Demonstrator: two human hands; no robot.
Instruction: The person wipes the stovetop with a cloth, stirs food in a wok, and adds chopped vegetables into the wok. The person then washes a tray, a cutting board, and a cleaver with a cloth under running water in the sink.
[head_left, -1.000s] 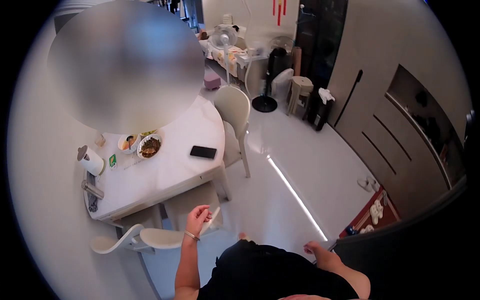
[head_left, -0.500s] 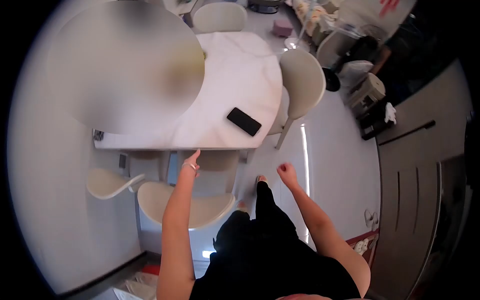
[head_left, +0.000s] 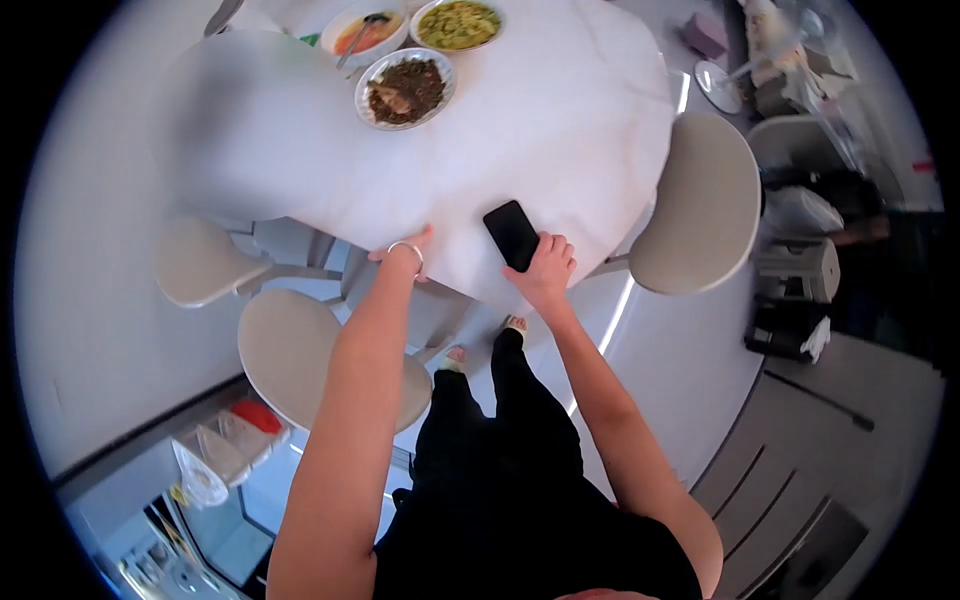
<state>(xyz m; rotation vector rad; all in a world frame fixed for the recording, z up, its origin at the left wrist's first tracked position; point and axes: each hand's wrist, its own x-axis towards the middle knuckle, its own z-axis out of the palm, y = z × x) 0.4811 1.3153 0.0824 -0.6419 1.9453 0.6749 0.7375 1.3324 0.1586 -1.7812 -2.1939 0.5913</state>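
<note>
Phone point(head_left: 509, 232), black, flat and rectangular with rounded corners, lies on the white, faintly veined, marble-look tabletop point(head_left: 540, 130), near its front edge and set at a slant. The person's right hand point(head_left: 545, 273) is at its near end, the thumb by the lower left corner and the fingers bunched along the right side; how firmly they press, I cannot tell.

For a sure hold, the thumb and fingers would best sit on opposite long edges, reaching further along the body than they seem to now, since a corner grip lets a slim, smooth slab pivot. Should lying flat leave little to get under, drawing the near end slightly over the table's rim would bare its underside for the fingers. A light, even squeeze should do, with the wrist kept low so the phone does not tip.

The left hand point(head_left: 420, 241), with a silver-coloured ring bangle point(head_left: 418, 268) on its wrist, is at the table's front edge, fingers released and spread, grasping nothing. Resting there it could steady the body's lean, provided weight is kept off the rim.

Moving the phone toward the person looks wise: the white, round-rimmed dish of dark brown food point(head_left: 363, 98) is further back on the left, well apart, and no chair blocks the right forearm.
</note>
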